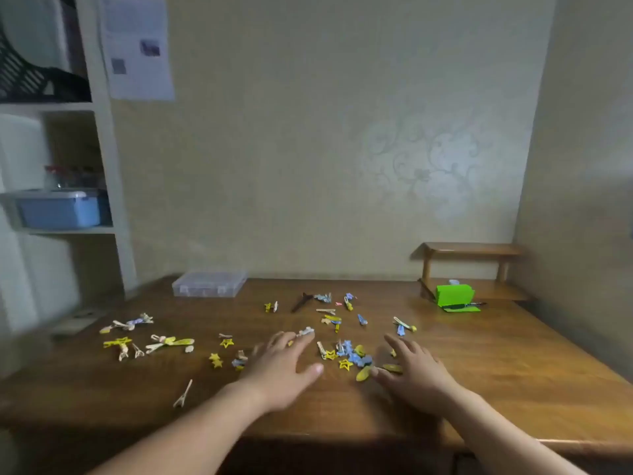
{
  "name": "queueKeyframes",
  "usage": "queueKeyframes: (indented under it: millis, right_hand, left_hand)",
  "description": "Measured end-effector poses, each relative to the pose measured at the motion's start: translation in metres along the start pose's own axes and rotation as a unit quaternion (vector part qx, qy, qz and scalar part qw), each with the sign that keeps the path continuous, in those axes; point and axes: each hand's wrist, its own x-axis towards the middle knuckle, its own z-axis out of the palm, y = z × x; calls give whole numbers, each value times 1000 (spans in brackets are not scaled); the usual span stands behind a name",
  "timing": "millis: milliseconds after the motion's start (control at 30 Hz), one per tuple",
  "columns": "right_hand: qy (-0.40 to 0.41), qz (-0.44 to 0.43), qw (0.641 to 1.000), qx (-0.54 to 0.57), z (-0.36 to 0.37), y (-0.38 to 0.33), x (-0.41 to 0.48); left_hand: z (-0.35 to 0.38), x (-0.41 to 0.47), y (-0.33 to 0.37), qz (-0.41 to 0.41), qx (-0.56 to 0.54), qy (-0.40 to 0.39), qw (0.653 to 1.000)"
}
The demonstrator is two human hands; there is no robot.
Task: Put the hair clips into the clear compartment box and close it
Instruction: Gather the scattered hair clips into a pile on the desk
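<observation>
Several small hair clips in yellow, blue and beige lie scattered over the wooden table; a dense cluster sits between my hands. The clear compartment box stands with its lid down at the back left of the table, against the wall. My left hand hovers palm down with fingers spread, fingertips close to a pale blue clip. My right hand is also flat and spread, its thumb beside a yellow oval clip. Neither hand holds anything.
A green holder with a pen sits at the back right below a small wooden riser shelf. A white shelf unit with a blue bin stands to the left. A lone beige clip lies near the front edge.
</observation>
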Motion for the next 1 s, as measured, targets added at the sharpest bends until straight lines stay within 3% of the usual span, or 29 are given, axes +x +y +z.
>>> queueKeyframes:
  millis: [100, 333, 567, 667, 767, 867, 1000]
  right_hand:
    - [-8, 10, 999, -30, 16, 6, 17]
    - [21, 45, 999, -6, 28, 32, 100]
    - [-32, -51, 995, 74, 44, 12, 182]
    - [-17, -75, 991, 111, 54, 8, 216]
    - [8, -44, 991, 123, 64, 6, 247]
    - [-22, -17, 994, 107, 70, -4, 273]
    - [-65, -63, 991, 95, 76, -26, 294]
  left_hand:
    - [30, 17, 10, 4, 46, -53, 998]
    - [55, 114, 8, -26, 44, 4, 999]
    - [55, 194, -14, -29, -9, -10, 999]
    - [54, 216, -22, -27, -19, 69, 997]
    - [56, 244, -38, -96, -7, 150, 984]
    - [56, 266, -52, -179, -58, 96, 977]
    - [54, 287, -49, -114, -82, 37, 989]
